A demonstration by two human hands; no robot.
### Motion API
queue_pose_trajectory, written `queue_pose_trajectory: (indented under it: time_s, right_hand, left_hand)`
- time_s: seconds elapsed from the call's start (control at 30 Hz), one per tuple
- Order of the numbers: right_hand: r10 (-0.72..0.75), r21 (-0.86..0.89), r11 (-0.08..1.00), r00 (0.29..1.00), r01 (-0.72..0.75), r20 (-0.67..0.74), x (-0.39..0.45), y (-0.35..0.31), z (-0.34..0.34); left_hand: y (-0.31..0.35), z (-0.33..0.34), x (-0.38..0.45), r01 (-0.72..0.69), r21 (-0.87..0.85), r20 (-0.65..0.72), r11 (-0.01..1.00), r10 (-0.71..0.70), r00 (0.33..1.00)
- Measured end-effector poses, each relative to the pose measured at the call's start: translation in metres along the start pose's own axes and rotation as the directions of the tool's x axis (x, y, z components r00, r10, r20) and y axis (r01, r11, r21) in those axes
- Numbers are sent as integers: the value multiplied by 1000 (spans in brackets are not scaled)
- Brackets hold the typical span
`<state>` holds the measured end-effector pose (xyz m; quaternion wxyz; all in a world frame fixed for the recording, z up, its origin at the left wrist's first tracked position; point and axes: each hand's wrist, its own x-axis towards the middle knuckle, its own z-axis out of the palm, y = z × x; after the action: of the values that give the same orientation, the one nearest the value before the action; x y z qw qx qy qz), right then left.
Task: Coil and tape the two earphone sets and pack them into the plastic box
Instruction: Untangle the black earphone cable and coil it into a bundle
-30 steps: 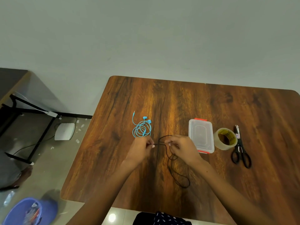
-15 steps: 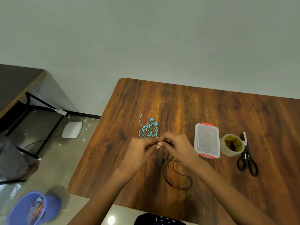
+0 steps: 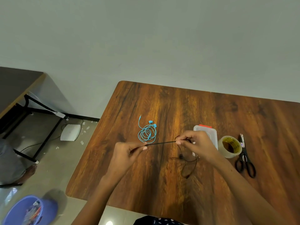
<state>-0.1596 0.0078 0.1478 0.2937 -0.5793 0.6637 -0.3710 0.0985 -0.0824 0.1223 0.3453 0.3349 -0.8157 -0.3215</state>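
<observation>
A black earphone cable [image 3: 162, 143] is stretched taut between my two hands above the wooden table [image 3: 178, 108]. My left hand [image 3: 128, 151] pinches one end, my right hand [image 3: 197, 143] pinches the other, and the remaining black cord hangs in loose loops [image 3: 188, 166] below my right hand. The blue earphones [image 3: 147, 133] lie coiled on the table just beyond the cable. The clear plastic box [image 3: 211, 132] with red clasps sits shut behind my right hand, partly hidden by it.
A roll of clear tape [image 3: 229, 146] stands right of the box, with black scissors [image 3: 246, 159] beside it. On the floor at left are a white device [image 3: 70, 132], a black-framed desk [image 3: 17, 88] and a purple bin [image 3: 27, 210].
My hands have pulled apart, drawing a straight length of black cable between them. The hanging loops have shortened and shifted right. The camera view has tilted slightly.
</observation>
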Motion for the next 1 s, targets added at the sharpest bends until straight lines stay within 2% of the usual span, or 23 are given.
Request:
queue_pose_trajectory:
  time_s: [0.3, 0.43, 0.5, 0.57, 0.63, 0.7, 0.8, 0.9, 1.0]
  right_hand:
    - [2, 13, 1000, 1000, -1, -14, 1, -7, 11]
    - [-15, -13, 1000, 999, 14, -30, 3, -10, 16]
    - [-26, -32, 999, 999, 25, -35, 4, -12, 18]
    - [-45, -72, 997, 999, 43, -31, 5, -14, 21]
    - [-53, -109, 993, 998, 51, -15, 6, -17, 25]
    - [-66, -125, 990, 998, 65, -5, 6, -21, 29]
    - [-97, -115, 989, 995, 97, 6, 5, -26, 34]
    - [-98, -64, 993, 995, 98, 3, 3, -28, 37]
    - [-105, -41, 993, 994, 106, 32, 1, -28, 43]
  left_hand:
    - [-9, 4, -11, 55, -35, -48, 998, -57, 997]
    - [-7, 6, -16, 137, -19, 18, 990, -137, 990]
    - [-4, 7, -16, 177, 79, 53, 981, -181, 982]
    - [-1, 11, -13, 152, 147, 43, 977, -160, 986]
    - [7, 15, -9, 114, 42, 67, 993, -116, 991]
    - [18, 22, -4, 17, -58, 85, 998, -12, 996]
    - [30, 31, 0, -69, -123, 80, 990, 79, 994]
    - [31, 32, 0, -17, -168, -14, 986, 15, 1000]
    - [30, 31, 0, 7, -131, -52, 991, -14, 999]
